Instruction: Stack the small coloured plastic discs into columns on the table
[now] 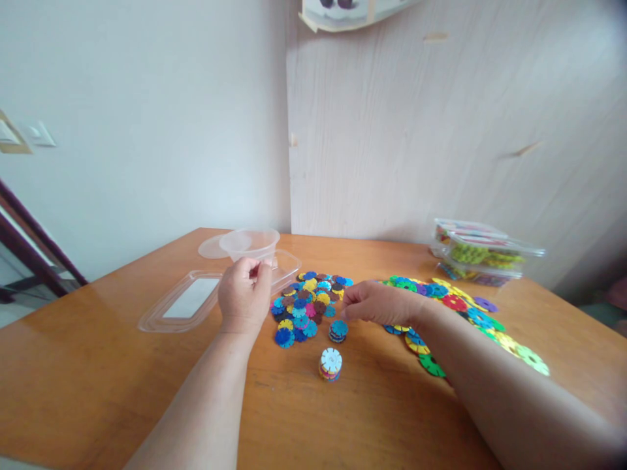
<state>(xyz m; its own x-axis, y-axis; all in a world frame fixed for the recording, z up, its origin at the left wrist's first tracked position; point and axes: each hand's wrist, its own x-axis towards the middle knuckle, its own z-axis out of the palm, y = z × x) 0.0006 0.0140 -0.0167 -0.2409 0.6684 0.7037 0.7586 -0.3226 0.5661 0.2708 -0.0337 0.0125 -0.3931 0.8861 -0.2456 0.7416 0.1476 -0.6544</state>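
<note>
My left hand [246, 294] is closed in a fist over the table, just left of a loose pile of small notched plastic discs [300, 308]. What its fingers hold, if anything, is hidden. My right hand [375, 301] points left with thumb and fingers pinched together, close above a short disc stack topped in blue [337, 329]. Whether a disc sits between those fingertips cannot be made out. Nearer to me stands a second stack, with a pale white-blue disc [331, 360] on top and yellow, pink and blue edges below.
Larger notched discs [454, 303] spread beyond and under my right forearm. Clear boxes [482, 251] of colourful pieces stand at the back right. A round clear tub [249, 243], its round lid [210, 247] and a rectangular clear lid [151, 318] lie at the left, on the wooden table [122, 378].
</note>
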